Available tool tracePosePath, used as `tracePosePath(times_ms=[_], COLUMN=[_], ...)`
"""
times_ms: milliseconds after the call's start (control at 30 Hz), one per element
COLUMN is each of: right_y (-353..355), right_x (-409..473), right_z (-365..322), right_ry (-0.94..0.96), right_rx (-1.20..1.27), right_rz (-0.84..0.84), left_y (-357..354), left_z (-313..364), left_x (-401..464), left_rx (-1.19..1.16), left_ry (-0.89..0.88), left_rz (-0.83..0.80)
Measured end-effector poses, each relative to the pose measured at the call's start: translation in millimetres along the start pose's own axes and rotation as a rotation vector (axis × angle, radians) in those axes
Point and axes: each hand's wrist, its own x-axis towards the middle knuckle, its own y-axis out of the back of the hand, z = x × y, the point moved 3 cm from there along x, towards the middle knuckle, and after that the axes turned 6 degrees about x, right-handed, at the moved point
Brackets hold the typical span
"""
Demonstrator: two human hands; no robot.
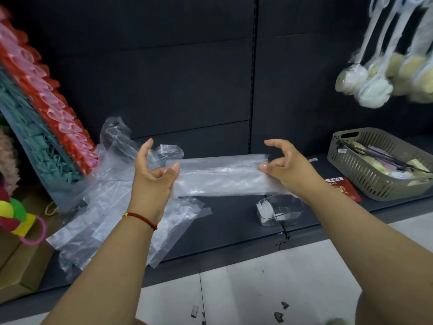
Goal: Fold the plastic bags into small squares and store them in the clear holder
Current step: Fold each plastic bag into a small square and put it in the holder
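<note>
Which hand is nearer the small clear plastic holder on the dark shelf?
Right. The right hand, pinching one end of the folded clear plastic bag strip, is just above the small clear plastic holder; the left hand holds the far end, well left.

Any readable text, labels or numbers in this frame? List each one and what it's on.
Red packet beside the olive basket: printed characters on a white strip at its top and a gold emblem, too blurred to read.
White tag inside the basket: print too small to read.
Nothing else in view carries readable text.
</note>
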Motion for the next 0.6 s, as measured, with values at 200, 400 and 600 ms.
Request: tracePosePath(times_ms=[200, 400, 600], right_y=[-3, -8, -2], right_x=[0, 2, 1], right_z=[-1, 7, 6], right_ry=[0.082, 0.043, 0.016], right_rx=[0.117, 0.15, 0.223], right_rz=[0.016, -0.108, -0.12], left_y=[-2, 0, 4], left_z=[1, -1, -1], left_x=[2, 3, 3], left_rx=[0.058, 0.077, -0.019], left_ry=[-0.031, 0.005, 0.109], left_rz=[0.011, -0.014, -0.243])
